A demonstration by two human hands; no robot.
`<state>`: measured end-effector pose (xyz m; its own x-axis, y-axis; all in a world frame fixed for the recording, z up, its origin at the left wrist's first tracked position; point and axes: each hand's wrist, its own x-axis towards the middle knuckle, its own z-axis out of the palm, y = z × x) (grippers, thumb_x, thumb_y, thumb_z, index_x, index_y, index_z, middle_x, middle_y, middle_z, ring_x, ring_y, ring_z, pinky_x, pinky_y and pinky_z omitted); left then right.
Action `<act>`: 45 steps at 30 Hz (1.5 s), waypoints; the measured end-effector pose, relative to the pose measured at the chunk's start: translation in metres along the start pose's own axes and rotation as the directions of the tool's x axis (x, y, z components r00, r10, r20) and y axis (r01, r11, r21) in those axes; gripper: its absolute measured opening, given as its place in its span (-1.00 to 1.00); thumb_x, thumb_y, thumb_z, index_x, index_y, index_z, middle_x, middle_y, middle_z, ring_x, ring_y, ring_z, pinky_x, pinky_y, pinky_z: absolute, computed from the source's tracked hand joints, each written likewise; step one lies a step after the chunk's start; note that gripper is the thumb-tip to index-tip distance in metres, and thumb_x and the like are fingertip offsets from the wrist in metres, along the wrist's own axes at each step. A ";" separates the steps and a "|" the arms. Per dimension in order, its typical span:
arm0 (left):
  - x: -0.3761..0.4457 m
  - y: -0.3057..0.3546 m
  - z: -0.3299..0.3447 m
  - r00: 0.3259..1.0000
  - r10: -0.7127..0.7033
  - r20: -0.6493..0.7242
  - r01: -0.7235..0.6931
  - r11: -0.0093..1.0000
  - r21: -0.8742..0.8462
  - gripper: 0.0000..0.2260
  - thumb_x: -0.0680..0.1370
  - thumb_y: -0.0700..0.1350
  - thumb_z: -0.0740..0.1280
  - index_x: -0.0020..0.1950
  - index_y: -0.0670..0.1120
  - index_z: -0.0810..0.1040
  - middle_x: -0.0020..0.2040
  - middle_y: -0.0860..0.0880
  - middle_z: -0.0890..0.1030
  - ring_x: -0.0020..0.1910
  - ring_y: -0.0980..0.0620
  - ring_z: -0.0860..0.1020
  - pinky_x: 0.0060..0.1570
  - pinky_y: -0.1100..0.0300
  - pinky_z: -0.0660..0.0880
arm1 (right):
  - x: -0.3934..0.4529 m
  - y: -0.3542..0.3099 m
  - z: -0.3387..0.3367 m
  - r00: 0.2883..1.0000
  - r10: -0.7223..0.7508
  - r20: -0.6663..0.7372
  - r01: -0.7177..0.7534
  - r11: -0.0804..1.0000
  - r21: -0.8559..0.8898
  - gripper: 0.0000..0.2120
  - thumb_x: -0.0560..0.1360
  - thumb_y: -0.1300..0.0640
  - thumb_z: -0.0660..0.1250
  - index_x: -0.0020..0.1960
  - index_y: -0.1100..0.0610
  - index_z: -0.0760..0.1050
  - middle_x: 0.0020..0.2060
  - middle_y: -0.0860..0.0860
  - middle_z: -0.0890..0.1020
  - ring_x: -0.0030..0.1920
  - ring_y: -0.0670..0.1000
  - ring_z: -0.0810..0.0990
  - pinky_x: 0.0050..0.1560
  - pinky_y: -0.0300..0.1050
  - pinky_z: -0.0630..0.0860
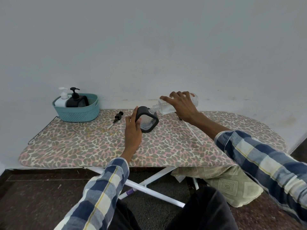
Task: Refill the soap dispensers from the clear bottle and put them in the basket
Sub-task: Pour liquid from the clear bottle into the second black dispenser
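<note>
The left hand (132,128) reaches in from 6 o'clock, fingers curled around the left side of the black dispenser (147,119), which sits tilted on the ironing board (83,146) near its centre. The right hand (181,103) comes from 4 o'clock, fingers spread and clamped over the clear bottle (167,105), tipped nearly flat so its threaded neck meets the dispenser's open top (liquid shows through the dispenser's clear front panel). A black pump (118,117) lies loose at 9 o'clock of the dispenser. Farther toward 9 o'clock, the teal basket (78,113) holds a white dispenser (61,99) and another black one (76,100), both upright.
</note>
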<state>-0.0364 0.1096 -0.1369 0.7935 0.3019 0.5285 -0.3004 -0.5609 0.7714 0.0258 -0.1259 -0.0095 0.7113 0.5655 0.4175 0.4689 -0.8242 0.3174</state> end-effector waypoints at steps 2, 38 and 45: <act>0.000 0.000 0.000 1.000 0.000 0.000 0.000 1.000 0.011 -0.55 0.79 0.08 0.09 0.69 0.33 0.18 0.42 -0.06 0.38 -0.06 0.17 0.56 -0.18 0.12 0.61 | 0.000 0.000 0.000 1.000 0.002 0.004 -0.002 1.000 0.005 -0.14 0.40 0.52 0.34 0.54 -0.12 0.33 0.28 0.15 0.54 0.23 0.22 0.55 0.31 0.25 0.32; 0.000 0.003 -0.001 1.000 -0.020 0.006 0.020 1.000 0.013 -0.55 0.80 0.05 0.10 0.69 0.32 0.17 0.42 -0.06 0.39 -0.07 0.17 0.56 -0.19 0.15 0.59 | 0.000 -0.001 -0.002 1.000 0.000 0.009 0.000 1.000 0.009 -0.13 0.38 0.53 0.34 0.54 -0.12 0.34 0.28 0.16 0.54 0.23 0.23 0.55 0.30 0.27 0.32; 0.000 0.002 0.000 1.000 -0.005 0.009 0.005 1.000 0.010 -0.55 0.80 0.07 0.10 0.69 0.32 0.17 0.41 -0.06 0.39 -0.10 0.14 0.56 -0.27 0.27 0.54 | 0.001 -0.001 0.000 1.000 -0.004 0.000 0.004 1.000 -0.012 -0.12 0.36 0.54 0.32 0.53 -0.12 0.35 0.26 0.15 0.55 0.21 0.22 0.56 0.29 0.26 0.33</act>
<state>-0.0377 0.1083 -0.1351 0.7995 0.2980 0.5216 -0.2912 -0.5672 0.7704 0.0262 -0.1249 -0.0093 0.7096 0.5687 0.4161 0.4655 -0.8216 0.3290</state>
